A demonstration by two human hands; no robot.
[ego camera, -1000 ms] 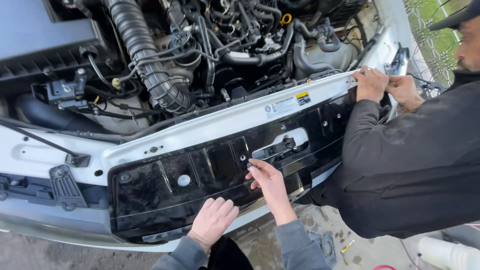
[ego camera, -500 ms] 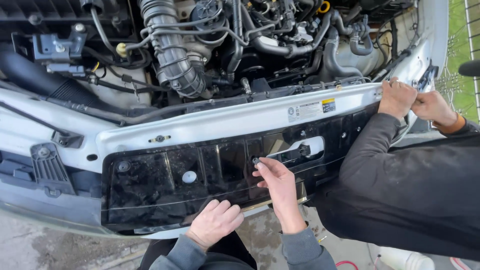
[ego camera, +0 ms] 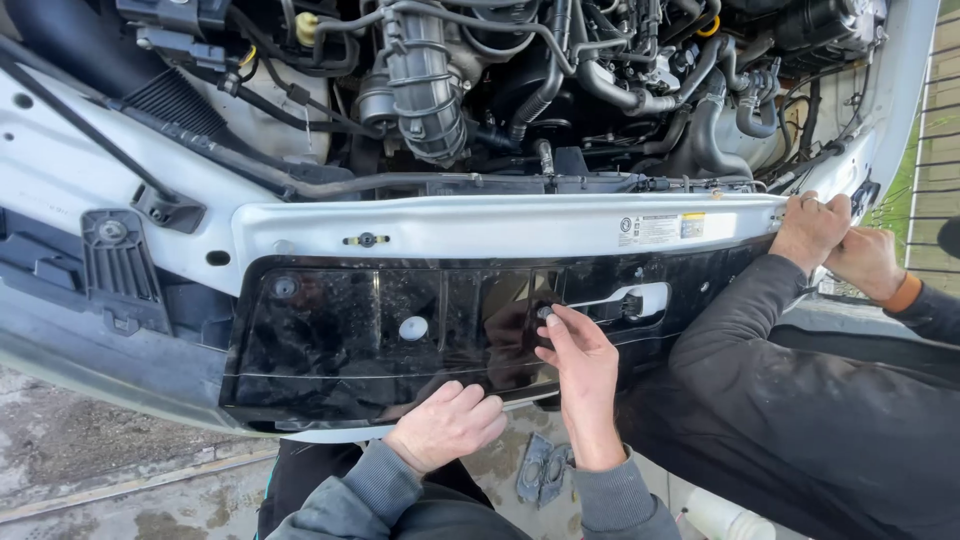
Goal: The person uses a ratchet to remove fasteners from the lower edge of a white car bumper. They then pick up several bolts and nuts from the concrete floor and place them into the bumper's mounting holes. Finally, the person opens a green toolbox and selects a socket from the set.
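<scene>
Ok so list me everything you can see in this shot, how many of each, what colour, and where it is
Glossy panel: one, black, across the car's front below the white crossmember.
Crossmember: one, white, running above the panel.
Sticker: one, white with a yellow patch, on the crossmember's right part.
Ribbed intake hose: one, dark grey, in the engine bay at top centre.
Yellow cap: one, upper left of the engine bay.
Co-worker's hands: two, at the panel's right end, in dark sleeves.
Ground: grey concrete, bottom left.
Left hand: one, resting on the panel's lower edge.
Right hand: one, fingertips at a small fastener near the panel's slot.
</scene>
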